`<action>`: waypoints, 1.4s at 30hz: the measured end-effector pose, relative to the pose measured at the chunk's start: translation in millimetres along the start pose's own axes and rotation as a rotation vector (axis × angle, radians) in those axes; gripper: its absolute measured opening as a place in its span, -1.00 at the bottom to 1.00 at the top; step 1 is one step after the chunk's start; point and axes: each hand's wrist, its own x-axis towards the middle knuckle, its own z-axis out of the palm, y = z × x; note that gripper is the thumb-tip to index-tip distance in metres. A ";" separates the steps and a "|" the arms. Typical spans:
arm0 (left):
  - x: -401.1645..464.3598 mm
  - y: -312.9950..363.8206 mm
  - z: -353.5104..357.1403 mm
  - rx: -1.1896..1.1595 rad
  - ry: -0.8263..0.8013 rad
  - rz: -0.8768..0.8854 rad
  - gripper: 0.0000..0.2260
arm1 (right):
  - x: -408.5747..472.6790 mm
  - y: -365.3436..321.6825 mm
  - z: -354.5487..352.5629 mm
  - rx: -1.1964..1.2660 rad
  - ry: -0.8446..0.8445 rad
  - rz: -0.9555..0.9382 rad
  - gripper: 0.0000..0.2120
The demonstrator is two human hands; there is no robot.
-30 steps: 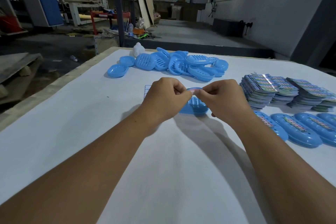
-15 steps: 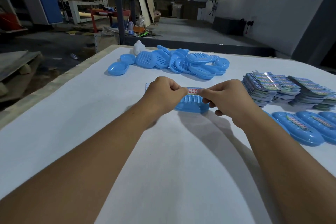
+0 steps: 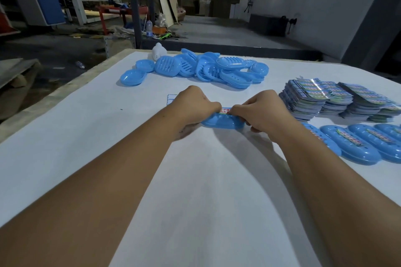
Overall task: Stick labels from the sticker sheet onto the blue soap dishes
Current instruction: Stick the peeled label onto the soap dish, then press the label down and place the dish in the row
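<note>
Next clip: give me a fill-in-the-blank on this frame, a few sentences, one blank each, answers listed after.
1. Both hands, left hand and right hand, hold one ____ dish.
2. The label between the thumbs has ____ print.
3. The unlabelled pile lies at the table's ____ edge.
4. The finished dishes lie on the person's ____ side.

Answers: blue; red; far; right

One head-worn wide-angle view, looking forward and down.
It looks along both forearms across the white cloth-covered counter (image 3: 65, 136); the hands sit close at centre, workshop floor toward 12 o'clock.
</note>
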 end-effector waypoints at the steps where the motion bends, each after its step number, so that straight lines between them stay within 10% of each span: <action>1: 0.4 1.4 -0.5 0.052 0.005 0.005 -0.71 | 0.9 -0.2 0.9 -0.015 0.000 0.000 -0.71; 29: -5.9 14.3 4.3 0.711 0.221 0.190 -0.65 | 9.1 -3.5 1.1 -0.290 0.011 -0.063 -0.57; 37: -7.0 -15.2 -1.5 0.335 0.340 0.164 -0.67 | 11.3 2.3 3.5 0.040 0.089 -0.219 -0.97; 42: -6.6 -21.2 -4.3 0.255 0.427 0.195 -0.67 | 3.1 0.2 5.5 -0.019 -0.028 -0.376 -0.82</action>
